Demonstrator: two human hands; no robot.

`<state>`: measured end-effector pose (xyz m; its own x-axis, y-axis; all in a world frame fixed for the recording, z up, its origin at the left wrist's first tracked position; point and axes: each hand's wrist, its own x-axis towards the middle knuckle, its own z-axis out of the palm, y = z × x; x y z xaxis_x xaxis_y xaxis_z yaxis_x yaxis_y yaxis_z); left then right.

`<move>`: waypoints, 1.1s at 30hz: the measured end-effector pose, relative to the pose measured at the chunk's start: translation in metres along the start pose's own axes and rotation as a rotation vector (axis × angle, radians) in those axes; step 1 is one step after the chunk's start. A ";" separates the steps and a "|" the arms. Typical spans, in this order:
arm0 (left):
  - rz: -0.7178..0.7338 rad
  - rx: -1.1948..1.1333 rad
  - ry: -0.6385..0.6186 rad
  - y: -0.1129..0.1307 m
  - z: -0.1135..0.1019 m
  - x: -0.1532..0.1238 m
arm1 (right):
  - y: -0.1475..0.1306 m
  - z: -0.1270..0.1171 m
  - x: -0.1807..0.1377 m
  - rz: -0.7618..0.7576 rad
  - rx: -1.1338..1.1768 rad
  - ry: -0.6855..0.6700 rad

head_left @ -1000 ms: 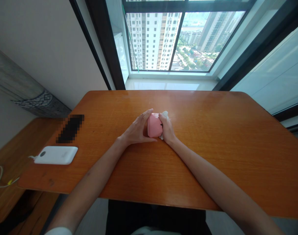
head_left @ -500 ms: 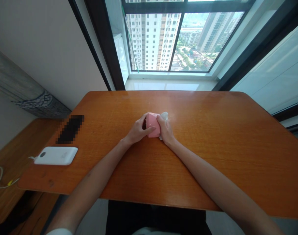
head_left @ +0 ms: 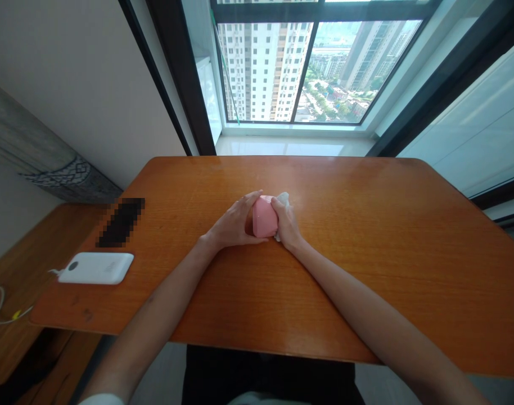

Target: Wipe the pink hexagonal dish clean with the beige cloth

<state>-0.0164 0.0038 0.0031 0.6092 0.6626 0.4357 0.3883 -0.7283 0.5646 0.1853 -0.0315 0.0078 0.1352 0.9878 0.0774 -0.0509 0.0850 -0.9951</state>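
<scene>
Item: pink object (head_left: 265,217), mid-surface (head_left: 366,236), between the two hands; resting or lifted, cannot tell. White tissue-like wad (head_left: 283,199) at its one-to-two o'clock side, a scrap at five.

Risks, as judged: slipping or turning, should the smooth sides meet too loose a left-hand hold; wad working free, should the right thumb ease off.

Left hand (head_left: 234,224): at nine o'clock, thumb and fingers spread in a C, fingers towards eleven, thumb along six; firmness of contact, cannot tell. Forearm from between seven and eight.

Right hand (head_left: 287,224): at three o'clock, clamped on object and wad, thumb over the near face. Forearm from between four and five.

Also: white device (head_left: 97,268), between eight and nine, well apart.
</scene>
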 end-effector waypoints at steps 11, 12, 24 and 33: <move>-0.271 -0.307 0.009 0.004 0.014 0.005 | 0.004 0.000 -0.003 -0.054 -0.031 -0.034; -0.259 -0.301 0.010 0.003 0.014 0.005 | 0.004 0.000 -0.002 -0.050 -0.025 -0.029; 0.032 0.018 0.052 0.001 0.003 0.000 | 0.001 0.000 0.000 -0.021 0.008 -0.010; -0.247 -0.349 0.017 0.006 0.013 0.007 | 0.007 -0.001 -0.001 -0.057 -0.025 -0.034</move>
<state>-0.0007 0.0016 0.0005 0.5151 0.8143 0.2675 0.2619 -0.4467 0.8555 0.1857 -0.0315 0.0005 0.1029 0.9854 0.1358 -0.0189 0.1384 -0.9902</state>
